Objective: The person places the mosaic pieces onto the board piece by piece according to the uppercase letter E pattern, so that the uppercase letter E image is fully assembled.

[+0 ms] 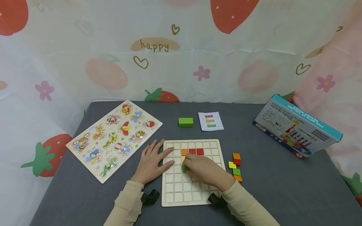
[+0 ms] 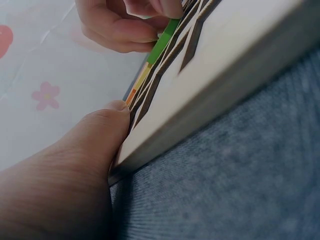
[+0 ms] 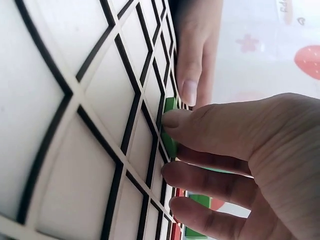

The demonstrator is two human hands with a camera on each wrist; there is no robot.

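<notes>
A person's left hand (image 1: 151, 164), fingers spread, rests at the left edge of a square, pale wooden grid board (image 1: 178, 197) on a grey cloth-covered desk (image 1: 285, 185), while the right hand (image 1: 203, 170) pinches a small green square tile (image 1: 184, 169) at the board, near an orange square tile (image 1: 184, 152) and two red square tiles (image 1: 200, 152).

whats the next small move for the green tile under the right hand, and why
I'd probably press the green tile flat into its square: the right hand grips it at the grid board, the left hand rests on the board's left edge, and I can't tell whether it is fully seated.
</notes>
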